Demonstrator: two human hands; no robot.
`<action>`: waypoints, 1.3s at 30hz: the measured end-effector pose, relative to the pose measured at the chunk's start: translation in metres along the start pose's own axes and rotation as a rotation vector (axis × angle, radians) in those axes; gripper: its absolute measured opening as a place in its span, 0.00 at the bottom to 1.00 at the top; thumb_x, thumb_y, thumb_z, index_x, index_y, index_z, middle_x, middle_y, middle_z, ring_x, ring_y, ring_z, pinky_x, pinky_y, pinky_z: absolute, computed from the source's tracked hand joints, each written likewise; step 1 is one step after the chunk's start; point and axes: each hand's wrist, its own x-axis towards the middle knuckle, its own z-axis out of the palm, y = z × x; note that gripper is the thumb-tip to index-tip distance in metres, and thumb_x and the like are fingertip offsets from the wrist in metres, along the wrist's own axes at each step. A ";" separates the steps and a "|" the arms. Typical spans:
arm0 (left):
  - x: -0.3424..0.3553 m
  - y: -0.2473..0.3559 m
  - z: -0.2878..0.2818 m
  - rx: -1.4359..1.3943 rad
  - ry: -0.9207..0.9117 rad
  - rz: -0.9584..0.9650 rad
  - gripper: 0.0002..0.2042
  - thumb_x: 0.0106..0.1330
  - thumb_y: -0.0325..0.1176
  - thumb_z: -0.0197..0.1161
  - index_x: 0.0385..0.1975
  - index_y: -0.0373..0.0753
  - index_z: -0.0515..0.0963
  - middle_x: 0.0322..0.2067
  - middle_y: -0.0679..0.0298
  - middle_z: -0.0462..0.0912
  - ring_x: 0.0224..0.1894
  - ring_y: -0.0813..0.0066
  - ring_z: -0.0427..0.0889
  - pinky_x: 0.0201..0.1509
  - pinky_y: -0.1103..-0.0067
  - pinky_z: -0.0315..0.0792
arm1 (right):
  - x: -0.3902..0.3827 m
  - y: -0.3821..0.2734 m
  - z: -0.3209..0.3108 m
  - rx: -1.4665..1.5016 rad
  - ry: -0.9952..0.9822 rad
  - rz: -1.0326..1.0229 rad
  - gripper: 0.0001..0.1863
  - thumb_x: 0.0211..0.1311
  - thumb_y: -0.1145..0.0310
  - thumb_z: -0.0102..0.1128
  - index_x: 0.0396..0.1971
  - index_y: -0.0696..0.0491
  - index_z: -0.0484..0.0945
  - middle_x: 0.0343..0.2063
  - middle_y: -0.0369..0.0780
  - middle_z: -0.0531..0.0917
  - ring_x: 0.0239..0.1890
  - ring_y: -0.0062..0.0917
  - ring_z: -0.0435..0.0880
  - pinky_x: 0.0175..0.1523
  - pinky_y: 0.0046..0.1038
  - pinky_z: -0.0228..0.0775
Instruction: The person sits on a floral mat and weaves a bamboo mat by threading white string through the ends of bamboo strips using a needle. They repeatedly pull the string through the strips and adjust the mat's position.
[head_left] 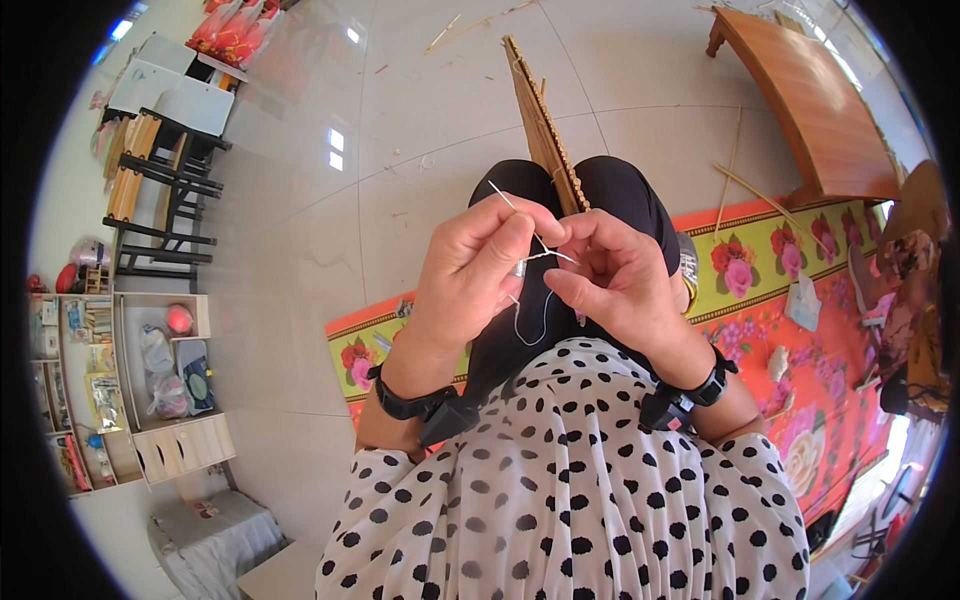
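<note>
Thumb and forefinger of my left hand (pixel 478 255) pinch a thin needle (pixel 500 195), whose upper end sticks out past the fingertips. A silvery ring-like thing (pixel 518 268) shows at that hand's fingers. White thread (pixel 546 252) stretches across to my right hand (pixel 618 268), and a loop of it hangs below. The right fingers are curled around the thread's end, with thumb and forefinger tips a little apart; the exact hold is partly hidden. Between my knees stands a long, narrow brown piece (pixel 543 130) with a beaded-looking edge, touched by neither hand.
Loose straw-like sticks (pixel 755 187) lie on the tiled floor (pixel 440 130) and flowered red mat (pixel 740 330). A low wooden table (pixel 810 95) stands at the far right, near another person's arm (pixel 925 205). Stacked black-framed furniture (pixel 170 205) and shelves (pixel 130 385) line the left.
</note>
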 end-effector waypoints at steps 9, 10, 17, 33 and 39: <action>0.000 0.001 -0.001 0.014 -0.006 0.007 0.13 0.79 0.36 0.51 0.41 0.34 0.79 0.19 0.76 0.70 0.16 0.93 0.59 0.18 0.89 0.53 | 0.000 -0.002 0.002 0.045 0.050 -0.086 0.06 0.62 0.78 0.66 0.38 0.58 0.82 0.26 0.28 0.79 0.25 0.05 0.71 0.30 0.12 0.64; 0.000 0.001 -0.001 0.033 0.003 0.007 0.13 0.79 0.36 0.51 0.40 0.34 0.79 0.18 0.77 0.68 0.16 0.93 0.59 0.18 0.89 0.53 | 0.000 -0.002 0.001 0.026 0.046 -0.095 0.05 0.62 0.78 0.66 0.38 0.58 0.82 0.26 0.29 0.80 0.26 0.05 0.72 0.30 0.12 0.65; -0.002 0.003 0.002 0.142 0.033 0.024 0.14 0.79 0.37 0.51 0.37 0.35 0.78 0.17 0.77 0.65 0.15 0.93 0.59 0.18 0.89 0.52 | 0.000 -0.008 0.001 -0.181 0.063 -0.168 0.02 0.63 0.79 0.64 0.34 0.59 0.80 0.25 0.31 0.79 0.25 0.08 0.74 0.29 0.15 0.66; 0.000 0.007 0.007 0.299 0.126 0.042 0.10 0.76 0.34 0.56 0.40 0.34 0.82 0.18 0.77 0.68 0.18 0.92 0.60 0.21 0.88 0.54 | 0.000 -0.014 -0.001 -0.289 0.111 -0.220 0.02 0.62 0.80 0.61 0.33 0.58 0.76 0.19 0.32 0.75 0.19 0.10 0.68 0.25 0.17 0.60; -0.002 0.006 0.007 0.479 0.070 0.033 0.10 0.76 0.32 0.55 0.34 0.35 0.79 0.19 0.76 0.67 0.21 0.90 0.59 0.23 0.87 0.57 | 0.000 -0.012 -0.003 -0.370 0.116 -0.248 0.03 0.61 0.80 0.61 0.32 0.58 0.77 0.17 0.31 0.73 0.17 0.10 0.66 0.24 0.18 0.58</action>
